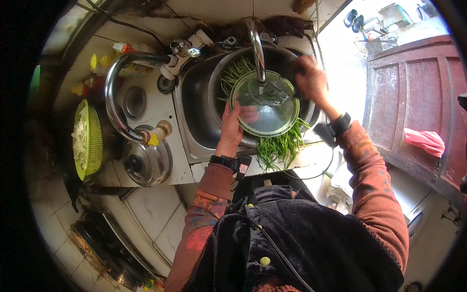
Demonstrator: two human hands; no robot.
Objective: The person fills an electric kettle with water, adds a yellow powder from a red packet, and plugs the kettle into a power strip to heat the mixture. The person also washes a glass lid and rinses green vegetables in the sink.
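Observation:
My left hand (pixel 233 120) grips the left rim of a round, clear bowl with a greenish edge (pixel 266 124), its fingers showing through the wall. The bowl is under the spout of a chrome faucet (pixel 255 47), and water is in it. Long green leafy vegetables (pixel 281 151) lie below the bowl and hang over the sink's front edge, with more in the large metal basin (pixel 219 80) behind. To the right of the bowl, my right hand (pixel 310 78) is raised and blurred, with its fingers bent; whether it holds the dark thing beside it cannot be told.
A second curved chrome faucet (pixel 113 95) arches over the counter left of the steel sink (pixel 189 146). Near it stand a lidded metal pot (pixel 146 160) and a yellow-green basket (pixel 89 146) of pale cut pieces. A reddish wooden door (pixel 412 95) is at the right.

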